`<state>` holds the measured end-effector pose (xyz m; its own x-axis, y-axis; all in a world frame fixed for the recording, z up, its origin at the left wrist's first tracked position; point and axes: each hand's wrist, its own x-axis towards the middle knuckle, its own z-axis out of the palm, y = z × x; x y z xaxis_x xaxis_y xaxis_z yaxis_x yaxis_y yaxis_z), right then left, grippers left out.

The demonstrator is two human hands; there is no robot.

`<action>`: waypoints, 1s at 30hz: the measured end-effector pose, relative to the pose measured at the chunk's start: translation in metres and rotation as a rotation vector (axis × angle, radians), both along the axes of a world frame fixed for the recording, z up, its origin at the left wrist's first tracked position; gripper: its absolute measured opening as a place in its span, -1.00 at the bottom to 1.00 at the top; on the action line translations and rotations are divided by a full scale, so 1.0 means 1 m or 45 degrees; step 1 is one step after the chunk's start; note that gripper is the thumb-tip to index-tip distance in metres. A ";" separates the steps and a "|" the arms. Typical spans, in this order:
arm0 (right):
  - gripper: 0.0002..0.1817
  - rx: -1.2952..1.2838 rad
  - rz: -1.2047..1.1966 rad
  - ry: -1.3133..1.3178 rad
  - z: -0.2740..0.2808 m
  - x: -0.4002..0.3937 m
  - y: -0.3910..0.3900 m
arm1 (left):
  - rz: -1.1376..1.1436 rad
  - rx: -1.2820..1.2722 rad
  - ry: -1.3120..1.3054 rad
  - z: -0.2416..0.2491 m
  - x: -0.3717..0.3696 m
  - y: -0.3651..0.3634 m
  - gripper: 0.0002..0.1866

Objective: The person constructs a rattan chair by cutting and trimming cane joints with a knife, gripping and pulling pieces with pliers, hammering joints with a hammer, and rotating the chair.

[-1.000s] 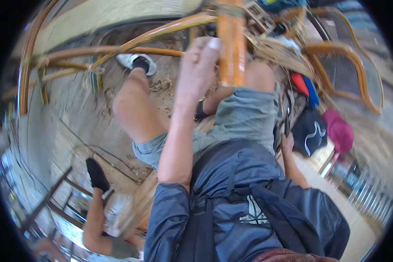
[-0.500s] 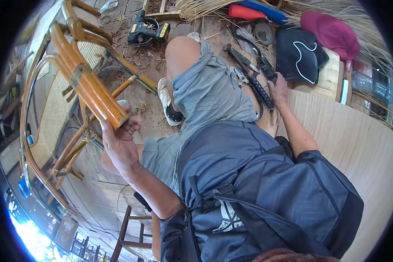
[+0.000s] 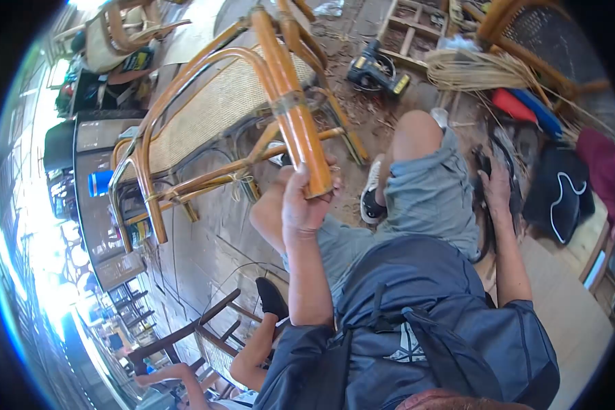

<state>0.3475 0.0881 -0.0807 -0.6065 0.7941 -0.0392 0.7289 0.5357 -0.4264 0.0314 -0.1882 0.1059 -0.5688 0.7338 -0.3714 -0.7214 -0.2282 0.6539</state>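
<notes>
A rattan chair (image 3: 184,140) with a woven cane panel lies tipped in front of me, left of my knees. My left hand (image 3: 306,205) wraps round the lower end of its thick, glossy orange-brown rattan piece (image 3: 290,109), where several poles are bound together. To the right of my bent leg, my right hand (image 3: 499,188) reaches down among hand tools on the floor. Its thumb and fingers close about a dark-handled tool (image 3: 484,160), whose kind is mostly hidden. Another dark curved tool (image 3: 506,142) lies just beyond the fingers.
A cordless drill (image 3: 372,70) stands on the littered floor ahead, near a wooden frame (image 3: 411,31) and a coil of cane strands (image 3: 482,70). At right lie a black pouch (image 3: 557,184) and a maroon cap (image 3: 600,160). Another person's leg (image 3: 256,352) shows at lower left beside a dark chair frame (image 3: 215,321).
The view has swung left, so things sit farther right. Another person's limbs now show more at lower left. My left hand keeps its grip on the chair; my right hand stays by the tools.
</notes>
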 end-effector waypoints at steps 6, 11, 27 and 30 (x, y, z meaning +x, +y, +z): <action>-0.40 -0.342 -0.013 0.013 0.004 -0.006 0.017 | 0.020 0.038 0.001 -0.003 0.000 0.006 -0.33; -0.38 -0.535 -0.147 -0.003 0.014 -0.010 0.023 | 0.028 -0.284 0.137 0.013 -0.013 0.018 -0.53; -0.77 -1.190 -1.027 1.413 0.088 0.029 0.059 | 0.270 -1.283 2.607 0.057 -0.243 0.138 -0.53; -0.74 -1.622 -0.912 1.516 0.106 0.008 0.034 | 0.282 -1.551 2.507 0.039 -0.268 0.146 -0.47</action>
<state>0.3559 0.1217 0.0256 -0.3689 0.7143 -0.5947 -0.2947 -0.6967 -0.6540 -0.2365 -0.0418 0.1446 -0.6701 0.5767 0.4673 0.6952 0.7082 0.1230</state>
